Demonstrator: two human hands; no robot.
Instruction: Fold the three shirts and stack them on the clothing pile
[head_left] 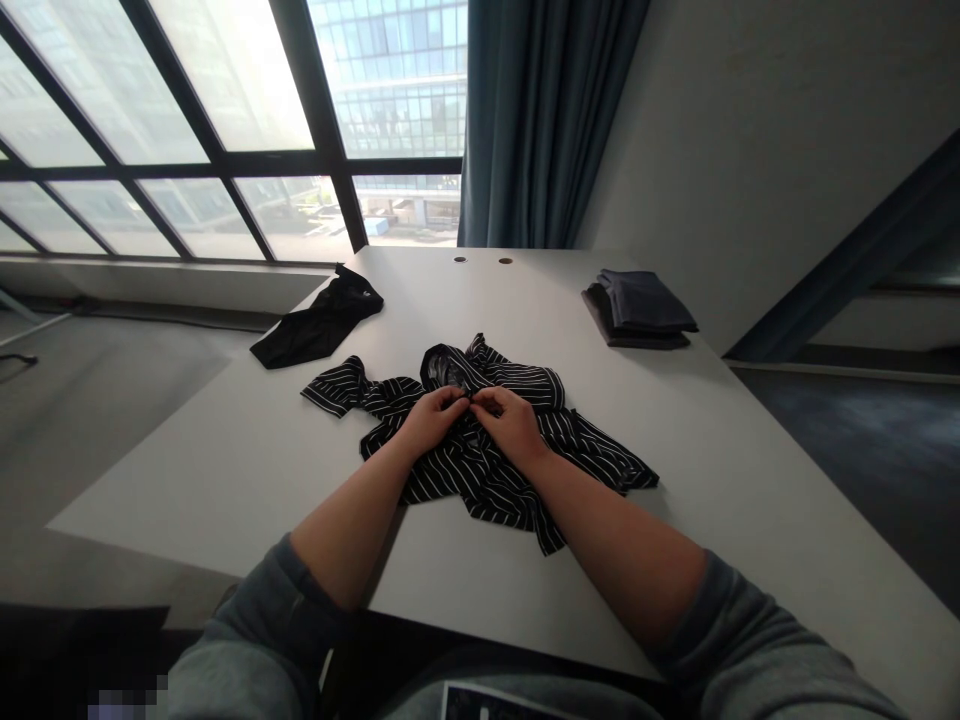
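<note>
A crumpled black garment with white stripes [480, 480] lies bunched in the middle of the white table [637, 480], with a hood-like fold rising at its far side. My left hand [433, 420] and my right hand [510, 425] rest on it, their fingertips meeting at the centre. Both hands pinch the striped cloth there. Whatever lies between the fingertips is hidden by them.
A loose black garment [319, 320] lies at the table's far left edge. A folded dark stack of cloth [641, 305] sits at the far right. The table has several edges dropping to a grey floor at left and right. Behind it are tall windows [225, 120] and a blue curtain [540, 120].
</note>
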